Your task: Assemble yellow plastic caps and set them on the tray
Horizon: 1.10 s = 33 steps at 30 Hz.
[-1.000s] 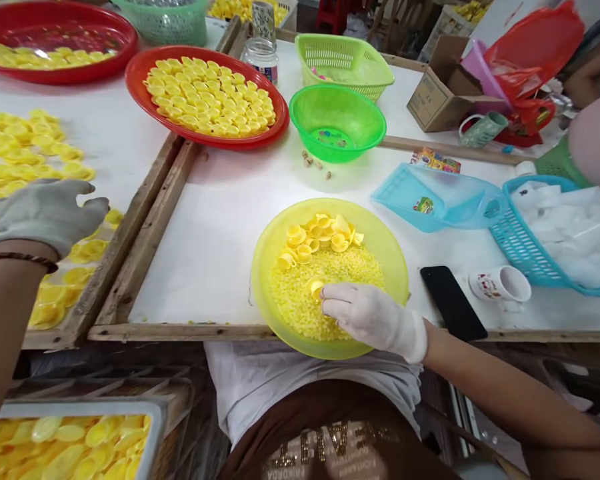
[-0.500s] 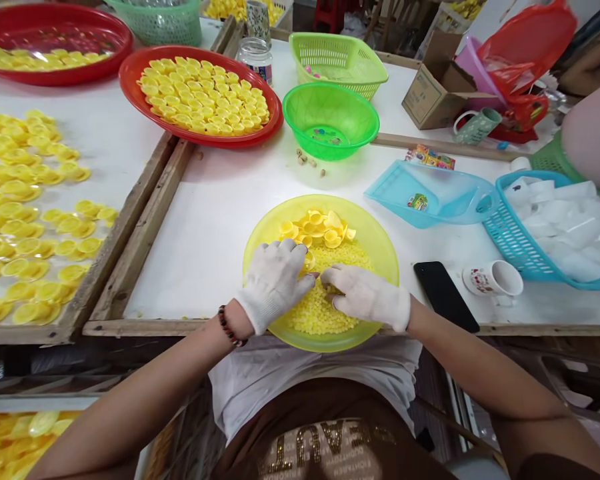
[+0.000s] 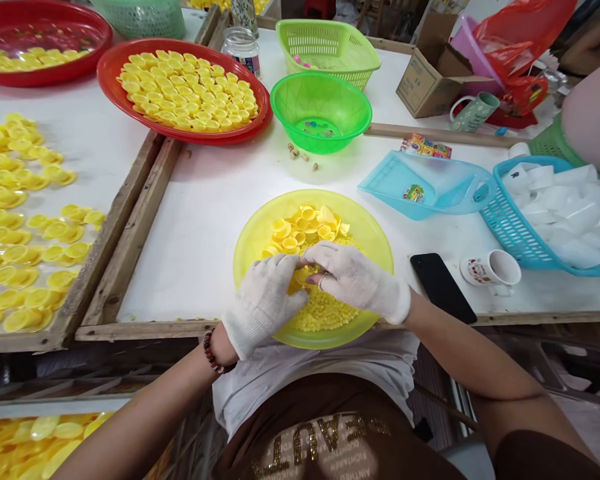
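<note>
A round yellow tray (image 3: 245, 230) at the table's front edge holds small yellow plastic cups (image 3: 307, 227) at its far side and yellow granules (image 3: 325, 313) nearer me. Both hands wear white gloves with bare fingertips. My left hand (image 3: 265, 300) is curled over the tray's left half, around a small yellow cup (image 3: 309, 272) that is mostly hidden between the hands. My right hand (image 3: 353, 277) meets it from the right, thumb and fingers pinched together at the cup. Whatever lies in that pinch is hidden.
Beyond the tray stand a green bowl (image 3: 280, 110) and a red tray (image 3: 107, 83) of filled yellow cups. To the right are a blue scoop (image 3: 430, 193), a phone (image 3: 443, 287), a mug (image 3: 483, 267) and a blue basket (image 3: 515, 230). Wooden strips (image 3: 130, 230) edge the table.
My right hand has lifted from the granules and moved up and left to meet my left hand at the cup. The view has shifted slightly.
</note>
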Each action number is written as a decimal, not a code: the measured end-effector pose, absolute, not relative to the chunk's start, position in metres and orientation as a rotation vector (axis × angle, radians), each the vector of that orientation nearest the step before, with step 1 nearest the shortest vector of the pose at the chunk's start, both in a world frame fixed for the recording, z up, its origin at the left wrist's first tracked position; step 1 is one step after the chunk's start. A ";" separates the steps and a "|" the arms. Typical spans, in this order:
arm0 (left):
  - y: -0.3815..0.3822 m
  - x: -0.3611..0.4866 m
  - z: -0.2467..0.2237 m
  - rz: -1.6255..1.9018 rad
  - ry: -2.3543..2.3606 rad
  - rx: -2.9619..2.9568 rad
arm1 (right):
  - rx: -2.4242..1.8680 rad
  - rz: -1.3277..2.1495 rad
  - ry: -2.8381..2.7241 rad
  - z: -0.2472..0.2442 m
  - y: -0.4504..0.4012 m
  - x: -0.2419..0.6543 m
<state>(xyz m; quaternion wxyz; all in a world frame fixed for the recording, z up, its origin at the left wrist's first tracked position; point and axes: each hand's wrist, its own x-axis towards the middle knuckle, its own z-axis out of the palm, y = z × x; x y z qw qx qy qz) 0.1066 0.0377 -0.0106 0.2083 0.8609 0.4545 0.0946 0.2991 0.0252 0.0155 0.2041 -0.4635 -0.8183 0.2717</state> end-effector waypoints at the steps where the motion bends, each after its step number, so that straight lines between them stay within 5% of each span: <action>1: 0.037 0.106 -0.011 0.288 1.260 2.393 | -1.322 0.738 -2.287 0.014 0.024 0.302; 9: 0.036 0.099 -0.015 0.623 1.126 2.292 | -1.668 0.747 -2.727 0.013 0.008 0.324; 14: 0.034 0.100 -0.018 0.682 1.105 2.310 | -1.688 0.670 -2.352 0.023 0.011 0.308; 19: 0.032 0.102 -0.022 0.683 1.087 2.368 | -1.595 1.040 -2.028 0.013 0.021 0.292; 23: 0.032 0.099 -0.023 0.691 1.073 2.352 | -1.497 1.168 -1.976 0.015 0.022 0.309; 28: 0.033 0.098 -0.020 0.674 1.048 2.316 | -1.623 0.886 -2.120 0.025 0.017 0.318; 33: 0.033 0.100 -0.019 0.648 1.038 2.306 | -1.556 1.185 -1.959 0.010 0.020 0.300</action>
